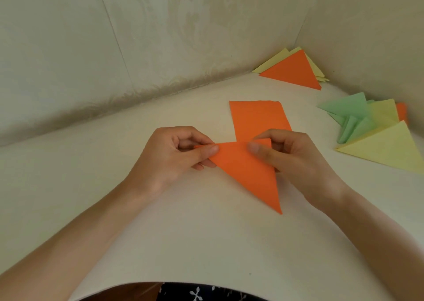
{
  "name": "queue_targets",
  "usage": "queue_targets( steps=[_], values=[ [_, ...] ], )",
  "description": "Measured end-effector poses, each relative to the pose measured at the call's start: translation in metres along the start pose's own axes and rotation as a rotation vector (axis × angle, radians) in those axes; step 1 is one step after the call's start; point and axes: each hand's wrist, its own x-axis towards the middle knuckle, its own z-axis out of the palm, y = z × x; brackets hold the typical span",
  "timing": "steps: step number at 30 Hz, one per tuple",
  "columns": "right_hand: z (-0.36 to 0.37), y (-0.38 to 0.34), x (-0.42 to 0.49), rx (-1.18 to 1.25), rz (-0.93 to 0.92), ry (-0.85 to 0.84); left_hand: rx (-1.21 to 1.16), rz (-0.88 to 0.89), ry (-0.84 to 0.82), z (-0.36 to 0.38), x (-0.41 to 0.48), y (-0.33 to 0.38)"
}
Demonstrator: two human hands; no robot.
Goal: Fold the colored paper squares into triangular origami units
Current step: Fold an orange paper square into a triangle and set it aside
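An orange paper folded into a triangle is held just above the white table, its long point aimed toward me. My left hand pinches its left corner between thumb and fingers. My right hand pinches the top edge near the right corner. A flat orange paper square lies on the table right behind the triangle, partly hidden by it and my right hand.
An orange folded triangle rests on pale yellow ones in the far corner by the wall. At the right lies a heap of green and yellow folded triangles. Patterned walls close the back and right side.
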Motion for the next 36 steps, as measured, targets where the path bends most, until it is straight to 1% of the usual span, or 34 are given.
queue_targets(
  steps=[3,6,12,17,23,27,31,34,36],
  values=[
    [0.0025,0.0054,0.0013,0.017,-0.005,0.068,-0.053,-0.011,-0.036,0.0012,0.0000,0.0014],
    [0.0007,0.0035,0.0013,0.089,-0.002,0.090,-0.086,0.036,-0.053,0.0013,0.0007,0.0030],
    [0.0006,0.0025,0.0009,0.123,-0.056,0.112,-0.135,0.056,0.019,0.0022,0.0000,0.0049],
    [0.0011,0.0029,0.0000,0.113,-0.089,0.126,-0.159,0.014,0.053,0.0023,0.0012,0.0047],
    [0.0006,0.0054,0.0023,0.089,-0.129,0.163,-0.199,-0.073,0.051,0.0010,0.0021,0.0031],
    [0.0014,0.0063,0.0015,0.124,-0.124,0.167,-0.236,-0.116,0.071,0.0000,0.0034,0.0030],
    [0.0028,0.0069,0.0016,0.107,-0.125,0.157,-0.207,-0.139,0.066,-0.0016,0.0045,0.0034],
    [0.0029,0.0050,0.0014,0.099,-0.126,0.152,-0.187,-0.181,0.031,-0.0044,0.0057,0.0049],
    [0.0020,0.0042,0.0010,0.080,-0.135,0.145,-0.127,-0.214,-0.001,-0.0070,0.0063,0.0064]
  ],
)
